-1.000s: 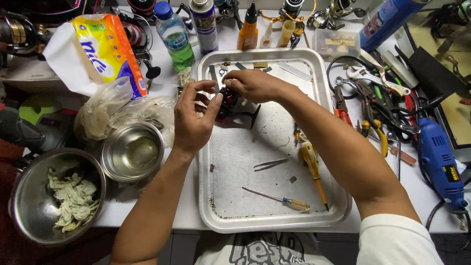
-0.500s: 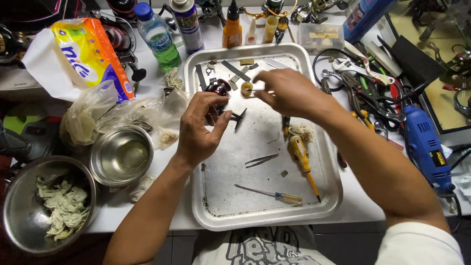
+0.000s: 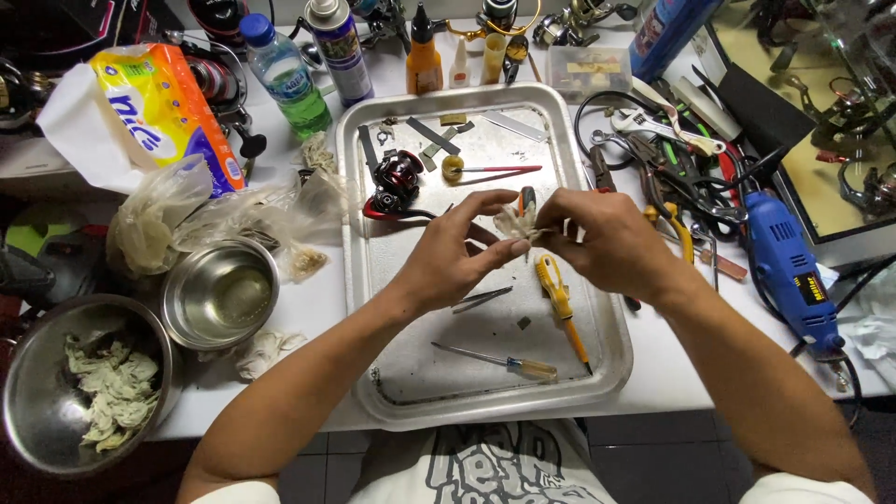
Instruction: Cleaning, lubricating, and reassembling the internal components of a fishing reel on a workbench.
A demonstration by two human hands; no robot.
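The left hand (image 3: pixel 455 259) and right hand (image 3: pixel 597 238) now pinch a crumpled whitish tissue wad (image 3: pixel 516 222) between them, having left the small black-and-red fishing reel (image 3: pixel 397 179) lying on the shallow metal tray (image 3: pixel 597 364) (bare tray floor beneath the wrists).

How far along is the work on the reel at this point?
Looks done: the reel lies set down on the tray, parts spread beside it, so some stripping seems finished. In hand: the left hand and right hand pinch a crumpled tissue between their fingertips; whether it wraps a part is hidden. Left: the loose parts, screwdriver and tweezers lie unused.
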